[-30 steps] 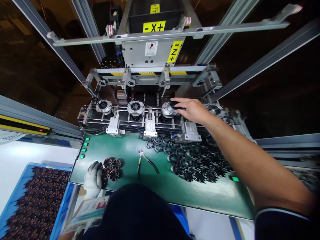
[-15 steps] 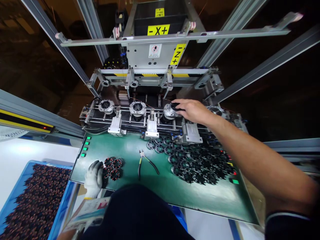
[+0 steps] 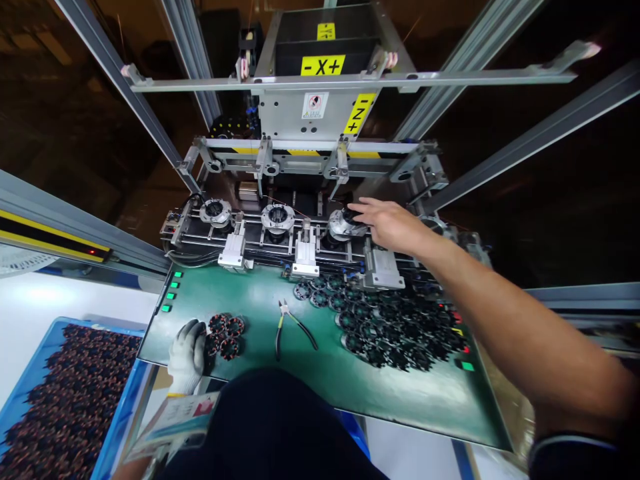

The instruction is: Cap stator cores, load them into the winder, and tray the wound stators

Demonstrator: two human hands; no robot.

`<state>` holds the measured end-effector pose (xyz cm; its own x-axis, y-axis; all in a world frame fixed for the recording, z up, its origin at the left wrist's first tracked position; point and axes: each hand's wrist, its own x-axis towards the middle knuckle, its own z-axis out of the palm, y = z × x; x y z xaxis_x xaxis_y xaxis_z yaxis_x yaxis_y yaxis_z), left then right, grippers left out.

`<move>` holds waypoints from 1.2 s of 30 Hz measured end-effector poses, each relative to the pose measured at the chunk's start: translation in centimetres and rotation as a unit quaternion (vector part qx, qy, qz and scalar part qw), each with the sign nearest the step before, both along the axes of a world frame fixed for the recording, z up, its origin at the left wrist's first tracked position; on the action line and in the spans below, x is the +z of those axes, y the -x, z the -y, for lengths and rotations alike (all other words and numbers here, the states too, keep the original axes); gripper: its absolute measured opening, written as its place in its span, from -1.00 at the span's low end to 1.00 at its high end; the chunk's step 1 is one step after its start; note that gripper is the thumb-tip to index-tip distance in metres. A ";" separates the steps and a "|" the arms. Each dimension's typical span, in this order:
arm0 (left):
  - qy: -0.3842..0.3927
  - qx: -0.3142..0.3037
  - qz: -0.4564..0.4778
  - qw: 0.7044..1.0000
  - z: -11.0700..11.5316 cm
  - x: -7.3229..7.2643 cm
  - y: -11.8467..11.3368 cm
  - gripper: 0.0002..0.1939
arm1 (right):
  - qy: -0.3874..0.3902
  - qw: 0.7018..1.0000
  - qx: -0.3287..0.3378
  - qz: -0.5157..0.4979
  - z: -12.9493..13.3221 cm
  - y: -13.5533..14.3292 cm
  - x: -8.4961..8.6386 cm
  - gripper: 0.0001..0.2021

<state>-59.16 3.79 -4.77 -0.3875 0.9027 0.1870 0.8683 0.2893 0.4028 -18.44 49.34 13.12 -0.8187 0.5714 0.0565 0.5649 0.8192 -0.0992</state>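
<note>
My bare right hand (image 3: pixel 387 222) is over the third round metal fixture (image 3: pixel 341 225) of the machine, its fingertips at the black ring in it; the fingers are spread slightly and partly cover the ring. My left hand (image 3: pixel 187 350), in a pale glove, rests at the front left edge of the green table (image 3: pixel 300 380), beside a small group of black rings with copper windings (image 3: pixel 229 327). Its fingers lie together, and what is under them is hidden. Two more fixtures, at the left (image 3: pixel 215 212) and middle (image 3: pixel 277 218), hold black rings.
Black-handled cutters (image 3: pixel 284 309) lie on the table's middle. Several black ring parts (image 3: pixel 395 327) cover its right side. A blue tray (image 3: pixel 37 363) of wound parts stands at lower left. Metal posts (image 3: pixel 120 87) and a crossbar (image 3: pixel 450 79) frame the machine.
The view has shifted slightly. My right hand stays at the third fixture, its fingers lifted and spread a little more. My left hand has hardly moved.
</note>
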 end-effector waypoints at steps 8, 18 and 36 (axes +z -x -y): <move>0.006 0.012 0.007 1.000 0.1 -0.2 -0.1 -0.63 | -0.029 0.997 -0.045 -0.060 1.4 0.6 -3.2 -0.56; 0.007 -0.006 0.018 1.000 -0.4 0.7 0.3 -0.60 | -0.081 0.959 -0.148 -0.226 14.8 -0.5 -3.2 -0.55; 0.014 -0.019 -0.015 1.000 -0.5 1.3 0.5 -0.58 | 0.086 0.930 -0.309 -0.180 31.5 -4.7 -13.6 -0.83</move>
